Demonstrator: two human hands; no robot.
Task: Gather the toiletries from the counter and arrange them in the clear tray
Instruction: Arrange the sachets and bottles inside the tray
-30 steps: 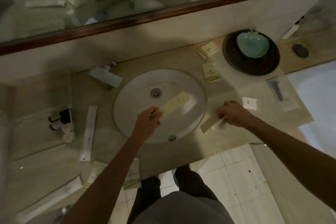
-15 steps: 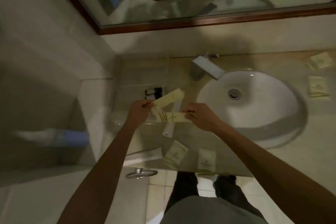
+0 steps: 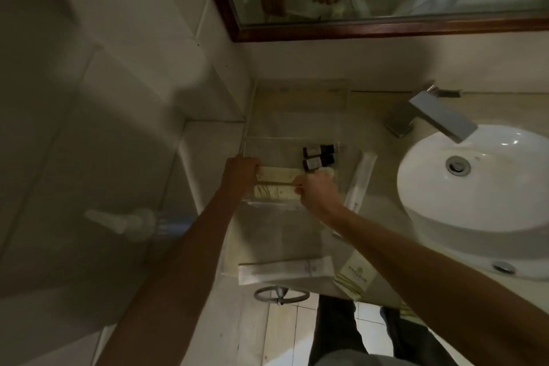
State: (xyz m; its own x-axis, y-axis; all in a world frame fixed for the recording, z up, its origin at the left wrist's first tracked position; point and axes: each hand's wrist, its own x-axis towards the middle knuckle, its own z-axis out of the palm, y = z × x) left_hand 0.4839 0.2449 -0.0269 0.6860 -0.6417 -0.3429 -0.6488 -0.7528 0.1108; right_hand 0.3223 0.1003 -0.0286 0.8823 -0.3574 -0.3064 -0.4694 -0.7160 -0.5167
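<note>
- Two flat cream packets (image 3: 277, 184) lie side by side inside the clear tray (image 3: 297, 140) on the desk (image 3: 490, 107).
- Left hand (image 3: 240, 171) fingers pinch the far packet's end; right hand (image 3: 316, 190) fingers grip the near one.
- Small dark bottles (image 3: 318, 156) sit just beyond.
- Long white sachet (image 3: 361, 181) rests between tray and round glossy basin (image 3: 475, 187).

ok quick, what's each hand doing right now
Left hand: closed on the end of a cream sachet in the clear tray.
Right hand: pinching a second cream sachet.
</note>
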